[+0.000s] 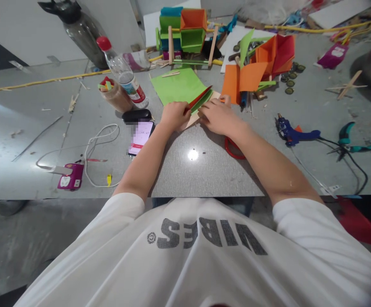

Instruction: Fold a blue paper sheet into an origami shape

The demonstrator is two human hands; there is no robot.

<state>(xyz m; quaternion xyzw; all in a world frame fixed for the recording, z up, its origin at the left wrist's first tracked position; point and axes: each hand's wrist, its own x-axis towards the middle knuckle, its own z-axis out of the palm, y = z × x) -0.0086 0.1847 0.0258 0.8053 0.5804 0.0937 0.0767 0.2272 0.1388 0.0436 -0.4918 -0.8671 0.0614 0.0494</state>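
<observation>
A folded piece of red and green paper [200, 98] stands on edge between my hands, over a light tan sheet [194, 121]. The fingers of my left hand [174, 115] are closed on its near left end. Those of my right hand [219, 114] are bent and pressed at its right side, with the fingertips partly hidden. Beyond the hands a flat green sheet [175, 85] carries a small wooden stick [170, 74]. Orange paper [230, 85] lies just past my right hand. A red loop-shaped handle [233, 150] shows partly beneath my right forearm.
At left are a phone [142, 135], black case [137, 115], plastic bottle [130, 85], grey flask [84, 36] and looped white cable [87, 160]. A blue glue gun [296, 133] and teal-handled pliers [352, 143] lie right. Paper-and-stick models [191, 36] stand behind.
</observation>
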